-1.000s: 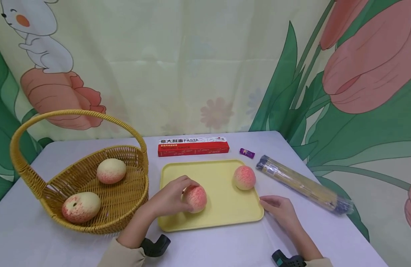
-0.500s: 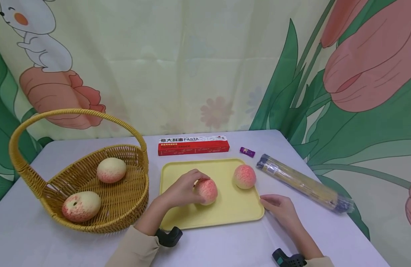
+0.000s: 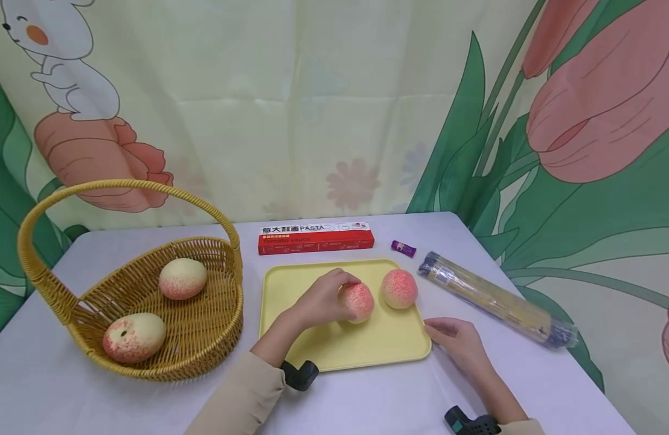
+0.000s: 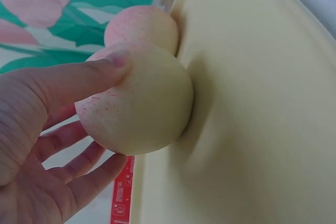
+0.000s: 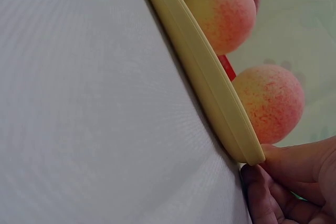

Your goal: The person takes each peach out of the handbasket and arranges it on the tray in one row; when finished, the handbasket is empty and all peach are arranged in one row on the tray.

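My left hand (image 3: 326, 299) grips a pink and cream peach (image 3: 358, 302) over the right half of the yellow tray (image 3: 302, 278). In the left wrist view the thumb lies across the peach (image 4: 144, 111) and the fingers curl round its other side. A second peach (image 3: 399, 289) sits close by at the tray's right side. My right hand (image 3: 459, 344) pinches the tray's near right edge; in the right wrist view the thumb (image 5: 294, 163) is against the tray's corner (image 5: 247, 148) with fingers below it.
A wicker basket (image 3: 233, 314) with a tall handle stands at left, holding two peaches (image 3: 182, 278). Behind the tray lies a red and white pasta box (image 3: 315, 238). A small purple packet (image 3: 403, 248) and a long bag of dry spaghetti (image 3: 492, 299) lie at right.
My left hand has moved the peach rightward across the tray, close to the second peach. The right hand has stayed at the tray's edge.
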### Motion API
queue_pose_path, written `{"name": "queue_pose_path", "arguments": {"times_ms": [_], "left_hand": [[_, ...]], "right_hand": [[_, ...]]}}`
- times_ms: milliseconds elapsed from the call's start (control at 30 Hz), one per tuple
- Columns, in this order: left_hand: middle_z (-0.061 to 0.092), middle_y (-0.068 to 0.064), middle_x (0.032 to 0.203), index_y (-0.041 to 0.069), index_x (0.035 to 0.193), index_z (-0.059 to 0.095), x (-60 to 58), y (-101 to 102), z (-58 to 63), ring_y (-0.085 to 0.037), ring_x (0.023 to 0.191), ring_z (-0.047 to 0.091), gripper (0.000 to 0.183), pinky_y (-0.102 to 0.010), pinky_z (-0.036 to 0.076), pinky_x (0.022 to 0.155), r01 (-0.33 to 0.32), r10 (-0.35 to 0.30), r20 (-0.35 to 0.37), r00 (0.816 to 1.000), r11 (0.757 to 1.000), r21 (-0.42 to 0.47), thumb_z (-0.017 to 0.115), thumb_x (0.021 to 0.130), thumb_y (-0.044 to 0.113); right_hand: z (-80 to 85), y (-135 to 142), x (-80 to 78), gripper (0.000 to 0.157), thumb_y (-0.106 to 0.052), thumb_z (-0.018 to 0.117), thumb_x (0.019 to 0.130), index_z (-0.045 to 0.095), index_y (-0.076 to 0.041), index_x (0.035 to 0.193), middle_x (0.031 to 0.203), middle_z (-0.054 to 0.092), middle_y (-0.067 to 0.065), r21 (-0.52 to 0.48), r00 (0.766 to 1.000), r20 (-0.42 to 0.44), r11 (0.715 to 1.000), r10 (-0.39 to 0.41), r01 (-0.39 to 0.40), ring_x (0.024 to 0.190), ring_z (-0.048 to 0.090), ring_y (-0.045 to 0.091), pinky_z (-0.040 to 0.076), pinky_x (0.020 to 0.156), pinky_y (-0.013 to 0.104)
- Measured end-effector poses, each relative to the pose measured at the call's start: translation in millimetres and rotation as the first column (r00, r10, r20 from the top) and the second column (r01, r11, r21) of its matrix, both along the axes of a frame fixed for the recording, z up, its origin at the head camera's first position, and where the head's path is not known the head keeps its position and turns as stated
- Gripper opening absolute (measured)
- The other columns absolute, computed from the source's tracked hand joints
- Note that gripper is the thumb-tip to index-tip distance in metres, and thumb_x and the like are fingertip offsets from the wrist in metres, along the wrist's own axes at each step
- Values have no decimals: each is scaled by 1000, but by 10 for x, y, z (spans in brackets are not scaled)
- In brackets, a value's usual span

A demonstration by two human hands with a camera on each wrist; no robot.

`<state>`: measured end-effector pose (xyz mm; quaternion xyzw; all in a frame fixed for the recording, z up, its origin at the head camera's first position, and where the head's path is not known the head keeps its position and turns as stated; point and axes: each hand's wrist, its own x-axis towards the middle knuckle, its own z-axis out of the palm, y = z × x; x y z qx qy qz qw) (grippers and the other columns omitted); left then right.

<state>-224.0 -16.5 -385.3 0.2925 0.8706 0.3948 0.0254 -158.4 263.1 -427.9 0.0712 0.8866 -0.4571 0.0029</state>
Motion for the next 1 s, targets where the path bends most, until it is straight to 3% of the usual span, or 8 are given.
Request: {"name": "queue_pose_path", "arguments": {"times_ms": [133, 1000], "left_hand": [[55, 0, 105, 7, 113, 60, -32, 62, -19, -15, 99, 51, 49, -30, 45, 85, -3, 3, -23, 1000, 1000, 8, 79, 68, 13], [55, -5, 111, 5, 116, 58, -139, 235, 45, -19, 105, 50, 52, -32, 44, 88, -16, 15, -9, 1000, 998, -58, 80, 70, 12]], "right_hand": [[-5, -6, 1, 31, -19, 65, 85, 65, 4, 105, 102, 65, 16, -18, 1000, 4, 1000, -1, 1, 109, 52, 35, 36, 94, 49], [17, -3, 0, 30, -20, 64, 86, 65, 3, 106, 104, 64, 16, 20, 1000, -1, 1000, 13, -13, 109, 51, 36, 37, 93, 49]]}}
